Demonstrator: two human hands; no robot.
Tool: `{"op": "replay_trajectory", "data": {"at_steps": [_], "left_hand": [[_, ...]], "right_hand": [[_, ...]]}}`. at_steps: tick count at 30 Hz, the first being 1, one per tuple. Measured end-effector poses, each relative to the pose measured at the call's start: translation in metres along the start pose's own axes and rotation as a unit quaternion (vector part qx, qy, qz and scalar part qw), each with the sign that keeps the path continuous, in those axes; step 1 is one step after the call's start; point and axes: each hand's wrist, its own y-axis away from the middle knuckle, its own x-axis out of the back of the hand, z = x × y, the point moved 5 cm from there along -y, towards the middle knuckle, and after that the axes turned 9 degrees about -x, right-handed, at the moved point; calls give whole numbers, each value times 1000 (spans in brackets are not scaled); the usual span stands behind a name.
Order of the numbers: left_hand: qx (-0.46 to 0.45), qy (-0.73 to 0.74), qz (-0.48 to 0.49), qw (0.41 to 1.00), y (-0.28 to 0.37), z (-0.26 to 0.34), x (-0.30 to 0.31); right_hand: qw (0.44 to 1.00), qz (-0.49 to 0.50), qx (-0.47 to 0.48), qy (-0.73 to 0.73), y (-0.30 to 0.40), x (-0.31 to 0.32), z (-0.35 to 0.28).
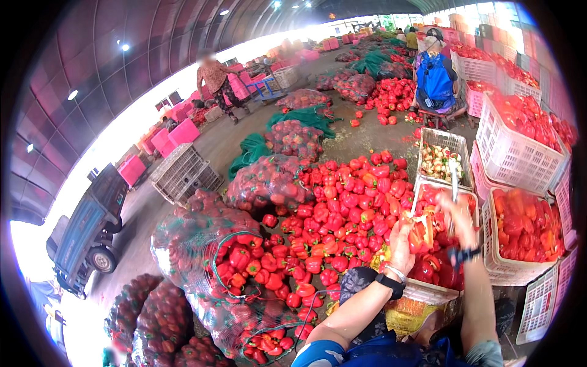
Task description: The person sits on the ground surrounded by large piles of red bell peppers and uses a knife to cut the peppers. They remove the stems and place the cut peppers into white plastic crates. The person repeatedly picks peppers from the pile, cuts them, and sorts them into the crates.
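Note:
My left hand [400,247] grips a cut-open red bell pepper [421,236], its pale inside showing, above a white plastic crate [426,291] of cut red peppers. Just to the right, my right hand [458,222] is blurred by motion. A narrow, pale blade, apparently a knife [454,176], rises from its fingers; the handle is mostly hidden. Beyond my hands, a second crate [421,151] contains pale pepper cores and scraps. Whole red bell peppers [348,206] lie in a large heap to my left.
Full mesh sacks [197,243] of peppers flank the heap on the left. Stacked crates [518,151] of cut peppers rise at my right. A seated person [433,82] is ahead; another person [215,80] walks beside a blue cart [266,87]. A small truck [89,229] stands far left.

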Motion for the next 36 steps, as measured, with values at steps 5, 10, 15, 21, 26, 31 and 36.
{"op": "replay_trajectory", "data": {"at_steps": [5, 10, 15, 21, 26, 31, 36], "left_hand": [[-2, -41, -61, 997, 9, -9, -18], [9, -61, -107, 992, 16, -16, -27], [35, -73, -151, 985, 20, -21, -34], [62, -119, -210, 968, 28, -36, -37], [35, -181, -263, 947, 31, -32, -46], [-111, -416, -347, 833, 33, -22, -51], [-271, -614, -389, 631, 58, -8, -78]], "right_hand": [[977, -34, -99, -186, 87, -16, 62], [924, -12, -67, -376, 111, -24, 80], [890, -62, -90, -442, 127, -29, 82], [895, -3, -80, -439, 137, -27, 82], [889, 16, -49, -456, 145, -21, 97], [899, 21, -55, -434, 154, -12, 94], [910, 56, -105, -397, 173, 6, 78]]}}
